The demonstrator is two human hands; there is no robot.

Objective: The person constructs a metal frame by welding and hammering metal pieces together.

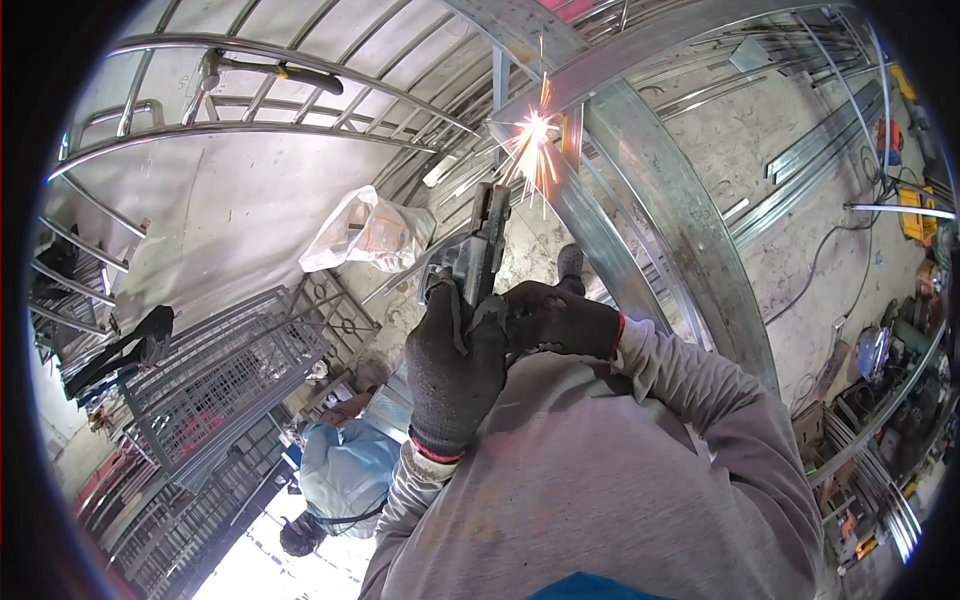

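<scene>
Both hands wear dark gloves with red cuffs. My left hand (455,370) is wrapped round a dark metal clamp-like tool (480,245), which points up at a steel frame. My right hand (562,320) is closed beside it, close to the tool's lower end; what its fingers hold is hidden. Bright sparks (537,130) burst at a joint of the galvanized steel frame (610,240), just above the tool's tip.
A hammer (270,70) rests on curved steel rails (250,128) at the upper left. A white plastic bag (368,232) lies left of the tool. Metal grilles (225,380) and a person in blue (345,475) are at the lower left. Cables (830,240) run at the right.
</scene>
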